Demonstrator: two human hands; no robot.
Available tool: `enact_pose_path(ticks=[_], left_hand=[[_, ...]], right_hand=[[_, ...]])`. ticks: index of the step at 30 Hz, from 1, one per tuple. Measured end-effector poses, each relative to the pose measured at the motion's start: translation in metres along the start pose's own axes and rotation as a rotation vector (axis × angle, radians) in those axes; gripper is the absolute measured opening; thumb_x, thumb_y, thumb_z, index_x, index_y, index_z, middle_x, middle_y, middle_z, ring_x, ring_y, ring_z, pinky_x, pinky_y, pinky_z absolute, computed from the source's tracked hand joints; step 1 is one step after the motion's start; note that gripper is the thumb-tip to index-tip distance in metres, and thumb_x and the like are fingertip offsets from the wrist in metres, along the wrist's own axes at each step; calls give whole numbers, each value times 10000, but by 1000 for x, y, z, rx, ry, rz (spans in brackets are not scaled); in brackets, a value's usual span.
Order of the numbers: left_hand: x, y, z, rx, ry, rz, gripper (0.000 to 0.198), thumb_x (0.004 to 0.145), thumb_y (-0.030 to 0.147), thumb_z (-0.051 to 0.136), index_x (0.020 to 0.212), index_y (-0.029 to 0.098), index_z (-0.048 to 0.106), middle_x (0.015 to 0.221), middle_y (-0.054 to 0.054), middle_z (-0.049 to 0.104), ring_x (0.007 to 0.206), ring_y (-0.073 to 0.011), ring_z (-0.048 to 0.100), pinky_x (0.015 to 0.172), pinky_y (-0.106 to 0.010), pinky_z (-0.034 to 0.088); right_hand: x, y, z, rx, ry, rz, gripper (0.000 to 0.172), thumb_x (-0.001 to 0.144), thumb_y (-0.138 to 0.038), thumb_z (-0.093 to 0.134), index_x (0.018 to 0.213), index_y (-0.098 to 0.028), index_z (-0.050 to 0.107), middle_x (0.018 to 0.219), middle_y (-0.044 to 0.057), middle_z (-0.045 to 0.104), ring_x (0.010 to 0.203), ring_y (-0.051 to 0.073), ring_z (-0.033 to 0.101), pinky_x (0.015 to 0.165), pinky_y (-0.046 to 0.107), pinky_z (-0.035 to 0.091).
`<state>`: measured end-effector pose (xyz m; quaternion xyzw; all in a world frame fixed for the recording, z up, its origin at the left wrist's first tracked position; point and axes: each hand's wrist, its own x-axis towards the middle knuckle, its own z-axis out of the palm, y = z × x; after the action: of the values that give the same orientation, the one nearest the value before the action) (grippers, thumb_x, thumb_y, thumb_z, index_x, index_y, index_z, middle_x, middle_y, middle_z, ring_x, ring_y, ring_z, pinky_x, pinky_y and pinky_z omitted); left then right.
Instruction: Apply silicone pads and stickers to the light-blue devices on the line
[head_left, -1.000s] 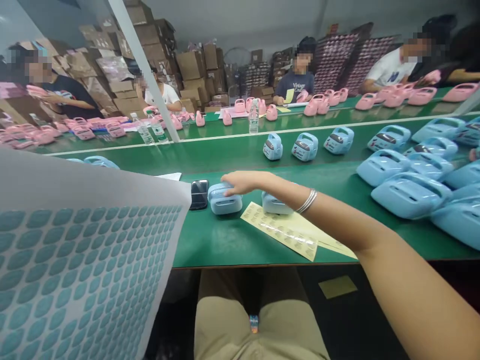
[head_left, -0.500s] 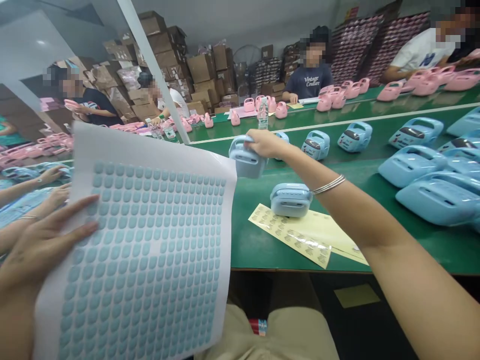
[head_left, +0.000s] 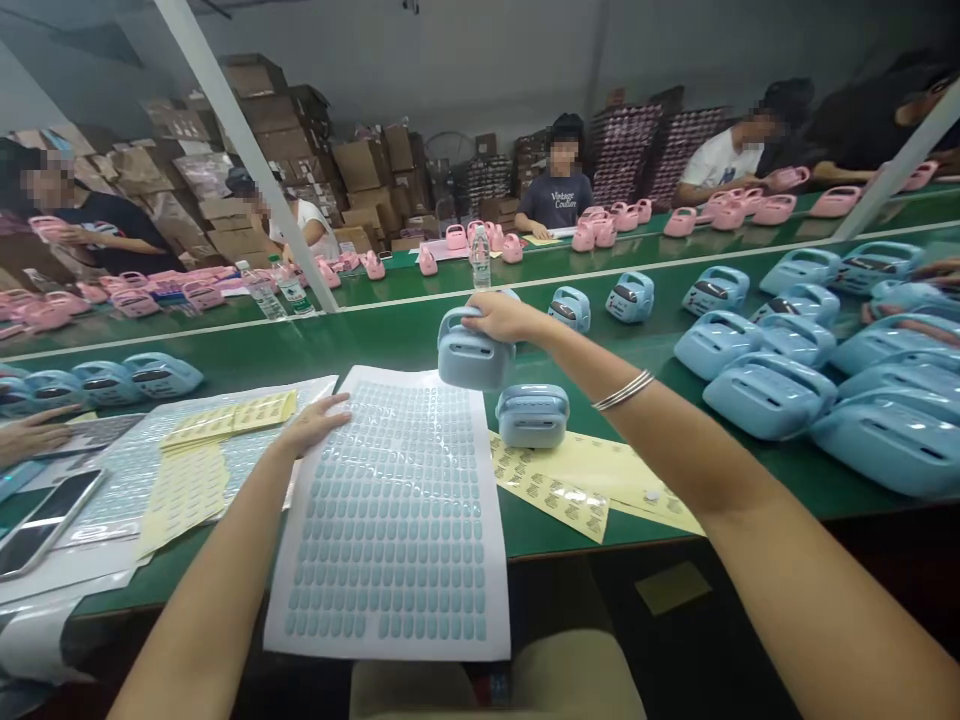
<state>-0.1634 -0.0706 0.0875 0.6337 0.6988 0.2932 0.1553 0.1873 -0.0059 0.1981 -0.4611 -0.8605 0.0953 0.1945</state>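
Note:
My right hand (head_left: pixel 504 318) grips the handle of a light-blue plastic case (head_left: pixel 474 362) with slots in its face, lifted above the green table. Another blue case (head_left: pixel 534 416) stands just below it on yellow label sheets (head_left: pixel 551 482). A large white sheet of pale-blue rounded stickers (head_left: pixel 397 500) rests over the table's front edge, its lower part overhanging my lap. Along its upper left margin, my left hand (head_left: pixel 319 422) holds the sheet with fingers over the top; the thumb is hidden. One sticker spot near the sheet's bottom row is bare.
Several blue cases (head_left: pixel 772 395) crowd the right side. At left lie more yellow labels (head_left: pixel 187 485), a phone (head_left: pixel 49 520) and a co-worker's hand (head_left: pixel 37 435). Water bottles (head_left: pixel 481 258) stand by the white divider; people handle pink cases (head_left: pixel 596 232) beyond it.
The sticker sheet has come down from in front of the camera onto the table edge, my left hand with it. My right hand still holds the blue case aloft. The view has turned right.

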Motion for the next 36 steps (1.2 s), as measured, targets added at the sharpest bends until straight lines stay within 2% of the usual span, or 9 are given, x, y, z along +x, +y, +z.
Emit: enact_pose_path(ticks=[4, 9, 13, 16, 20, 24, 27, 31, 36], left_hand=[[-12, 7, 19, 210, -83, -65, 538, 703, 409, 577, 1180, 161, 600, 1122, -142, 654, 1057, -297, 603, 928, -414, 451], [-57, 17, 40, 424, -9, -162, 542, 826, 459, 382, 1256, 166, 538, 1358, -207, 443, 1257, -392, 419, 995, -586, 314], [-95, 29, 65, 537, -164, 21, 617, 850, 555, 349, 1364, 223, 425, 1526, -115, 211, 1413, -348, 63, 1079, -618, 94], [-112, 36, 84, 537, -335, 121, 648, 866, 553, 328, 1425, 225, 315, 1534, -107, 163, 1413, -331, 89, 1088, -599, 111], [-116, 39, 98, 514, -310, 87, 680, 860, 563, 336, 1438, 209, 282, 1537, -117, 109, 1411, -344, 52, 1087, -610, 83], [-111, 38, 101, 371, -288, 81, 664, 861, 545, 350, 1422, 192, 314, 1529, -125, 166, 1413, -336, 73, 1084, -621, 75], [-108, 38, 102, 259, -220, 64, 580, 848, 479, 418, 1357, 202, 412, 1501, -122, 276, 1406, -328, 141, 1090, -609, 86], [-96, 41, 100, 125, -67, 24, 763, 790, 519, 501, 1407, 137, 265, 1495, -200, 245, 1390, -350, 181, 1085, -594, 147], [-58, 53, 85, -648, 94, 72, 1164, 540, 598, 706, 1428, 185, 78, 1516, -207, 132, 1374, -377, 202, 1069, -536, 272]], right_hand=[[20, -6, 31, -38, -106, -28, 204, 876, -318, 535, 993, -162, 596, 1045, 101, 659, 921, 203, 595, 699, 248, 396], [51, -12, 60, -63, -142, -62, 260, 887, -321, 528, 1084, -155, 569, 1116, 96, 611, 985, 200, 586, 817, 338, 467], [71, -23, 85, -46, -159, -61, 315, 891, -342, 532, 1148, -160, 541, 1166, 75, 566, 1014, 195, 575, 864, 420, 492], [82, -32, 104, 11, -175, -33, 321, 888, -334, 538, 1161, -165, 536, 1188, 81, 555, 1029, 200, 570, 867, 420, 494], [92, -39, 117, 172, -182, 34, 296, 885, -325, 544, 1131, -161, 550, 1165, 73, 568, 1010, 189, 576, 857, 409, 497], [94, -46, 106, 429, -200, 155, 147, 850, -257, 581, 806, -117, 589, 758, 44, 628, 748, 170, 616, 712, 321, 512], [88, -58, 90, 676, -231, 238, 220, 889, -190, 477, 672, -160, 495, 500, -21, 478, 534, 126, 540, 577, 266, 498], [68, -81, 77, 958, -301, 312, 234, 866, -49, 399, 668, -170, 431, 468, -54, 401, 447, 84, 463, 520, 222, 489], [42, -108, 70, 1189, -337, 350, 167, 883, -41, 354, 782, -135, 448, 583, 1, 508, 527, 92, 544, 590, 233, 533]])
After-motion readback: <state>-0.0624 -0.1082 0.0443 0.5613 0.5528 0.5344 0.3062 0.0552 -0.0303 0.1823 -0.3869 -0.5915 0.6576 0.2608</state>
